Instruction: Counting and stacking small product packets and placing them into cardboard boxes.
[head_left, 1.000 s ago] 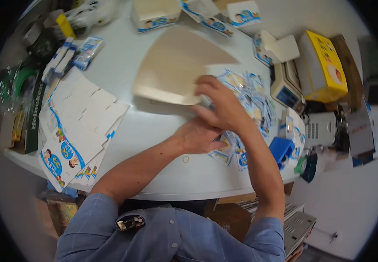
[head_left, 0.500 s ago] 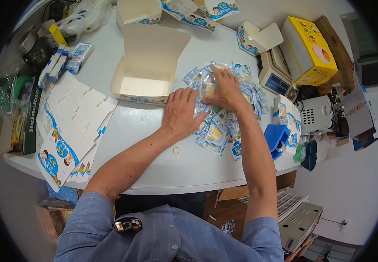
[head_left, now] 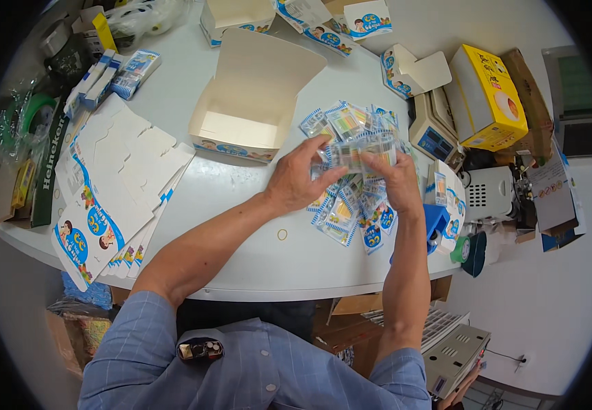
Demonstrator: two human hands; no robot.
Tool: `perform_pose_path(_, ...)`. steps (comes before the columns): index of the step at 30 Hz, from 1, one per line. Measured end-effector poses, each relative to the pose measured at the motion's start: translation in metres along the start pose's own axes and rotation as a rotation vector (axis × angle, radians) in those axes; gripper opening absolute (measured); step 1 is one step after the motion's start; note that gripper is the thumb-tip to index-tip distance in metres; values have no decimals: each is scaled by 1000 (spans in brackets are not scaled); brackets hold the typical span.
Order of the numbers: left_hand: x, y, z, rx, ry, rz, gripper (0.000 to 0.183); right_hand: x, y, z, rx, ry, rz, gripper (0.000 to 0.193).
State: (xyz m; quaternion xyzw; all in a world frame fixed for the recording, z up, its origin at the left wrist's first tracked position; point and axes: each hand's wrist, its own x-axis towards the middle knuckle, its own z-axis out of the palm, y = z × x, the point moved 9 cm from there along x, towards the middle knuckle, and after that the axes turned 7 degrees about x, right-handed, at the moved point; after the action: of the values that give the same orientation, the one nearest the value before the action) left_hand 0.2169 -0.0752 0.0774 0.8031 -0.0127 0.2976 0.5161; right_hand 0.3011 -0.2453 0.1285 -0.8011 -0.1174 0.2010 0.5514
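Note:
Between my two hands are small clear packets [head_left: 351, 156] with blue-striped ends and colourful contents, somewhat blurred. My left hand [head_left: 297, 176] is closed on one end of them, thumb below and fingers above. On the other end, my right hand [head_left: 400, 183] pinches with its thumb on top. Beneath and around both hands lies a loose pile of similar packets [head_left: 340, 215]; exactly how many are gripped cannot be made out. To the left of the pile stands an open white carton [head_left: 238, 130], its lid raised and its visible inside bare.
Flat, unfolded cartons [head_left: 108, 184] are stacked at the left. A scale [head_left: 436, 133] and a yellow box [head_left: 487, 99] stand at the right, near a blue plastic holder [head_left: 437, 224]. More open cartons [head_left: 412, 72] are at the back. A green bottle-like flask [head_left: 63, 51] sits far left.
Both hands have come off their resting spots on the pile and table and now grip packets between them. My right hand has moved nearer and to the right. The view has shifted slightly.

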Motion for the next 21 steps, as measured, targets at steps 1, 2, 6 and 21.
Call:
perform_pose_path(1,-2,-18,17,-286,-131,-175,56,-4,6,2,139,2,44,27)
perform_pose_path(2,-7,-26,36,-572,-266,-351,50,-6,10,8,171,-46,6,29)
perform_pose_path(6,-10,-20,45,-570,-385,-389,39,-16,24,14,216,84,-29,36)
perform_pose_path(21,-21,-12,55,-1175,-500,-688,42,-40,22,51,169,277,-201,42)
